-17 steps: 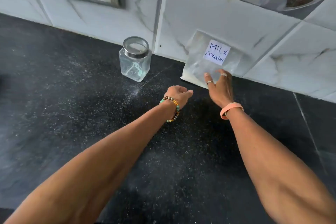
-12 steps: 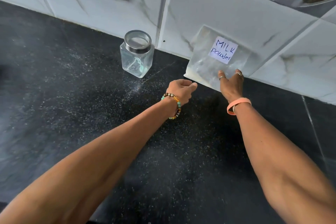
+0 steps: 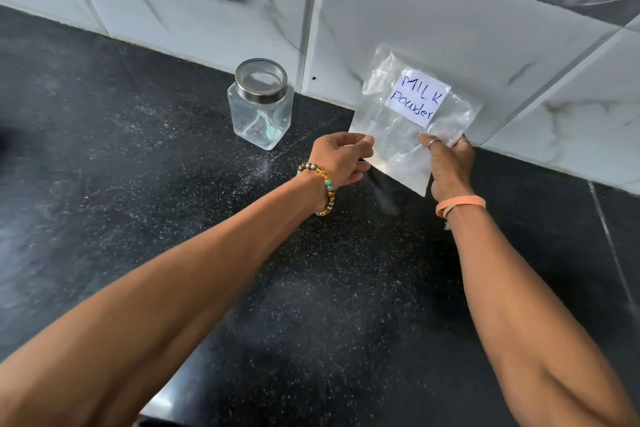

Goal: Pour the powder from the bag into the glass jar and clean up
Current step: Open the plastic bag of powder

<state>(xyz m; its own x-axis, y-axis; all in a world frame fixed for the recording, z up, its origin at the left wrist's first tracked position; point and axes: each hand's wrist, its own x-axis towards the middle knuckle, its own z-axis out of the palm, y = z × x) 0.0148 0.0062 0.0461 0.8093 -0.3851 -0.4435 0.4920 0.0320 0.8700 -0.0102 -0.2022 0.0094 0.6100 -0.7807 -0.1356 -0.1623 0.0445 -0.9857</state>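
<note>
While the right hand [image 3: 450,168] pinches it, the bag [image 3: 394,146] reads "MILK powder".

One glass jar [image 3: 260,107], one bag [image 3: 408,135], two hands: left hand [image 3: 341,159], right hand [image 3: 450,166].

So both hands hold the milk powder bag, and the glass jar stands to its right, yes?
No. The head view shows the glass jar standing to the left of the milk powder bag, not the right. The left hand and right hand do hold it.
</note>
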